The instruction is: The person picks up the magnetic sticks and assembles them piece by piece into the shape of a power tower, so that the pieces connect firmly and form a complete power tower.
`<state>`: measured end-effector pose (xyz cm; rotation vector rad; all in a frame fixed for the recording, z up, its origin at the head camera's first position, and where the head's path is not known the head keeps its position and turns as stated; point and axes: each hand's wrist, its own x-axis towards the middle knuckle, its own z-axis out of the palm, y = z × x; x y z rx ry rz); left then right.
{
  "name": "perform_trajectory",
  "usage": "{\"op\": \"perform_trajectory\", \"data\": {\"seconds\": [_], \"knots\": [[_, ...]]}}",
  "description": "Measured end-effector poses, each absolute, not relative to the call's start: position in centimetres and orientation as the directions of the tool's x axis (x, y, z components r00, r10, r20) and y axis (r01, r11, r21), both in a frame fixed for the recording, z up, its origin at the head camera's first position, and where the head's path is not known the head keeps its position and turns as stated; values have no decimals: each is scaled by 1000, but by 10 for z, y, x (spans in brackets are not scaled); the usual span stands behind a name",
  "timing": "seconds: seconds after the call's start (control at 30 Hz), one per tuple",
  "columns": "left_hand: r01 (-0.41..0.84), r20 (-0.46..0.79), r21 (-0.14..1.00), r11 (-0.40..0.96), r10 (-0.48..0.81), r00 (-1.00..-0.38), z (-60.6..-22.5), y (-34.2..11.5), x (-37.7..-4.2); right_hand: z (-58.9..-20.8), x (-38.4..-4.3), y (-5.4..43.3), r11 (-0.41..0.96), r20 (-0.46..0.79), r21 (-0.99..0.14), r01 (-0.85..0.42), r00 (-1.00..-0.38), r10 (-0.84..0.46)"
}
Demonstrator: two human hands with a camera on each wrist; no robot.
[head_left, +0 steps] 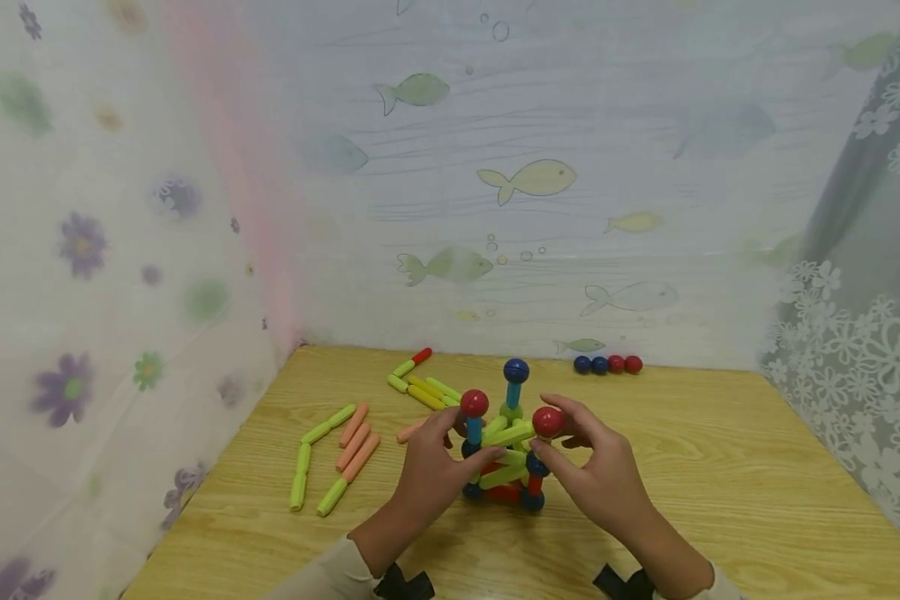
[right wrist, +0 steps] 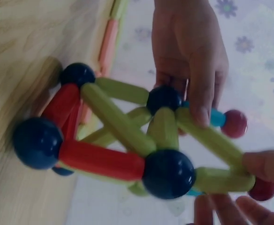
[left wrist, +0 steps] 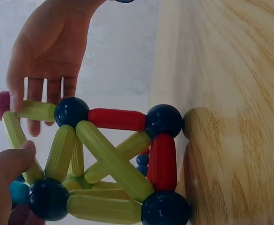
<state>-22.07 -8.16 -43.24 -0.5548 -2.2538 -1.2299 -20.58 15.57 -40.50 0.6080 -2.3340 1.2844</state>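
Both hands hold a frame built of magnetic rods (head_left: 506,475) and balls, which stands on the table. Its lower part has dark blue balls (left wrist: 164,121) joined by red rods (left wrist: 118,119) and light green rods (left wrist: 104,208). My left hand (head_left: 437,462) grips the upper left, its thumb on a slanting green rod (right wrist: 209,138) and its fingers by a light blue rod (head_left: 474,431) topped with a red ball (head_left: 475,403). With thumb and fingers, my right hand (head_left: 600,471) pinches the upper right beside another red ball (head_left: 547,422). A third post (head_left: 513,394) rises behind, capped by a blue ball (head_left: 517,371).
Loose green rods (head_left: 300,475) and orange rods (head_left: 354,439) lie on the table (head_left: 690,450) to the left. Yellow rods (head_left: 424,396) and a red rod (head_left: 422,356) lie farther back. Several blue and red balls (head_left: 616,364) form a row near the back edge, before a fish-printed curtain (head_left: 450,175).
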Motion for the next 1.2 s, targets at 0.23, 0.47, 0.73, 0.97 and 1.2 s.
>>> {"op": "perform_trajectory", "data": {"seconds": [0.23,0.47,0.73,0.97,1.2], "knots": [[470,496,731,495,87,-864,-437,-89,-227,-408,-210,162,523,332,-730,-440,-897,-292],[376,345,836,399,149,-927,-440,-94,-236,-404,-206,160,452,303,-771,-449,-882,-361],[357,221,834,420,338,-915,-443,-77,-230,-415,-226,174,574,218,-779,-254,-967,-133],[329,195,840,433,324,-926,-442,-77,-236,-432,-243,183,449,163,-859,-247,-962,-219],[304,190,836,457,280,-941,-436,-105,-252,-431,-243,182,527,149,-825,-205,-978,-148]]}}
